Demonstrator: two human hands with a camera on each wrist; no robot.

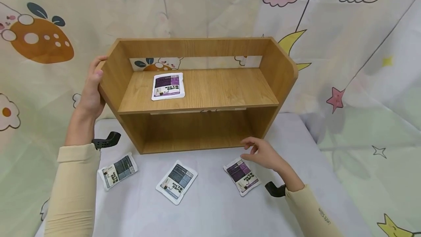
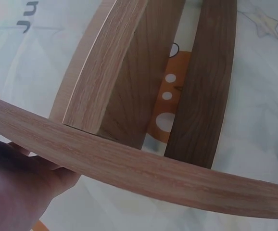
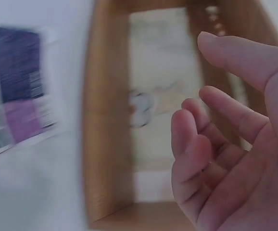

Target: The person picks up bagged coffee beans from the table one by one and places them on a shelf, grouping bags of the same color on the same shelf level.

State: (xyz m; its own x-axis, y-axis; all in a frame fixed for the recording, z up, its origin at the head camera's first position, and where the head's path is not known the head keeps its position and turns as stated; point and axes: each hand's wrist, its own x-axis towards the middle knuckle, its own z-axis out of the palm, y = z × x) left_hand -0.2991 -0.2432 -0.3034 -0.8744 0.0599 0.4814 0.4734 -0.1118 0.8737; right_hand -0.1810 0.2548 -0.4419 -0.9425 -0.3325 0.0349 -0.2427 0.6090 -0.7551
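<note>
Purple packet (image 1: 242, 177), front-right of the wooden shelf (image 1: 223, 87), looks to me light, pliable, perhaps slick, best pinched by its edges; left hand (image 1: 91, 92) grips the shelf's left side, right hand (image 1: 265, 154), empty, hovers loose-fingered nearby.

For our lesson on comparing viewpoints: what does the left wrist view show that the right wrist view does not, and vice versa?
Only the left wrist view: the left hand, gripping the wooden shelf by one side, and dark lettering.
Only the right wrist view: the right hand, holding nothing, and a blurred purple-labelled packet.
Both: the wooden shelf and the printed backdrop.
</note>
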